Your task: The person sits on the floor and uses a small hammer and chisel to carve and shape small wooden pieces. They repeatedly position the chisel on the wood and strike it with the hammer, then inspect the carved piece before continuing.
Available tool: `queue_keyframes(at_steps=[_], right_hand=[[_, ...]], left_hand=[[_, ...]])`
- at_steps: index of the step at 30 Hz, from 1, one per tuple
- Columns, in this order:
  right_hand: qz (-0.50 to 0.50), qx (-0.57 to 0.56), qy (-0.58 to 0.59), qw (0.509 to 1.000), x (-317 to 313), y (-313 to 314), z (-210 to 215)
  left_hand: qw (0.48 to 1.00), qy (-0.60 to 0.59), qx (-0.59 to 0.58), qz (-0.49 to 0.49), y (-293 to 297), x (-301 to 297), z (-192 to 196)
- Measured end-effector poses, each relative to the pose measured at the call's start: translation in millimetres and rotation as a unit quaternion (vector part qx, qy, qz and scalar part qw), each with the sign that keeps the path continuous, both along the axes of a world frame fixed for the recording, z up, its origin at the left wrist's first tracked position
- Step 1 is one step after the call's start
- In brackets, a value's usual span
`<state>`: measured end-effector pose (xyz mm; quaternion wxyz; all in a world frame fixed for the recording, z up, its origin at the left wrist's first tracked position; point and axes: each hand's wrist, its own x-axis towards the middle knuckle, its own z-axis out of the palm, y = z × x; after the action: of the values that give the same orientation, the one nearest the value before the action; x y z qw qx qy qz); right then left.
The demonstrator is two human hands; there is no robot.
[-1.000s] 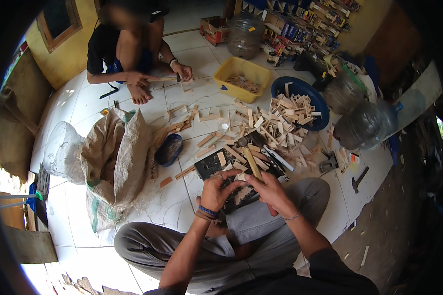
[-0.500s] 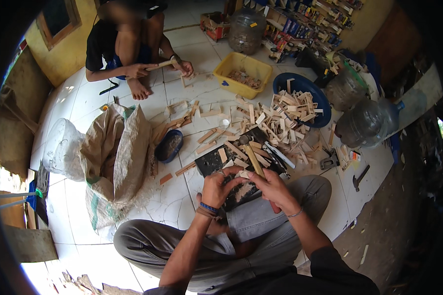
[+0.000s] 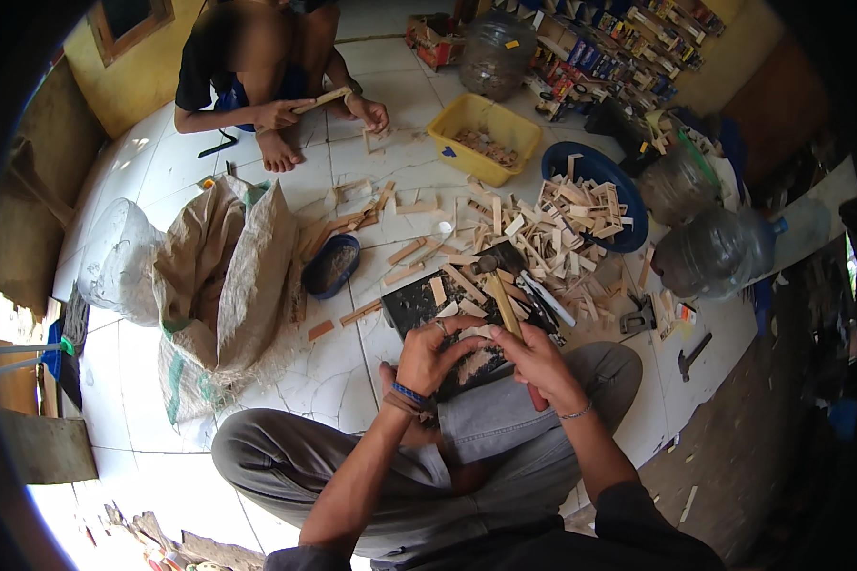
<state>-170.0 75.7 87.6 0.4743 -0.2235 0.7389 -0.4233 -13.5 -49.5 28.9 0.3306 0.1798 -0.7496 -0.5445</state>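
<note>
My left hand (image 3: 430, 357) is closed, with a small pale wood piece (image 3: 476, 333) pinched between thumb and fingers. A hammer (image 3: 505, 303) lies in my closed right hand (image 3: 541, 362), its metal head pointing away from me and its red handle end below the palm. My right fingertips also meet the wood piece. Both hands are above my crossed legs, at the near side of a black board (image 3: 405, 306) scattered with wood strips (image 3: 463, 283). Just past the board spreads a heap of small wood pieces (image 3: 533, 233).
An open woven sack (image 3: 274, 257) and a blue oval tray (image 3: 313, 279) stand left. Farther off are a yellow tub (image 3: 481, 167) and a blue basin (image 3: 641, 214). A second hammer (image 3: 692, 357) lies right. Another person (image 3: 200, 71) crouches at far left, holding a wooden-handled tool (image 3: 322, 100).
The view has shifted slightly. Both my hands keep close together around the wood piece, with the hammer still in the right one. The other person's tool has tilted a little.
</note>
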Motion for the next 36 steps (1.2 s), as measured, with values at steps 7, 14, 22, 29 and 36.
queue_keyframes(at_steps=[7,14,22,29,36], right_hand=[[0.009,0.001,0.005,1.000,-2.6,-2.0,2.0],[0.022,0.006,0.029,0.999,-3.3,-4.6,2.9],[0.032,0.006,0.028,0.999,-2.3,-8.8,7.2],[0.050,0.025,0.012,0.998,-9.4,-10.7,7.7],[0.024,-0.008,-0.013,1.000,-10.1,-16.0,-4.2]], left_hand=[[0.999,0.025,0.037,-0.021,-1.1,-2.6,-2.1],[0.988,0.035,0.137,-0.069,-8.9,-3.0,-12.0],[0.979,0.046,0.192,-0.054,-8.3,-2.2,-18.3],[0.985,0.051,0.161,-0.029,-8.8,-1.6,-20.8],[0.994,0.022,0.101,-0.038,-10.3,0.4,-14.8]])
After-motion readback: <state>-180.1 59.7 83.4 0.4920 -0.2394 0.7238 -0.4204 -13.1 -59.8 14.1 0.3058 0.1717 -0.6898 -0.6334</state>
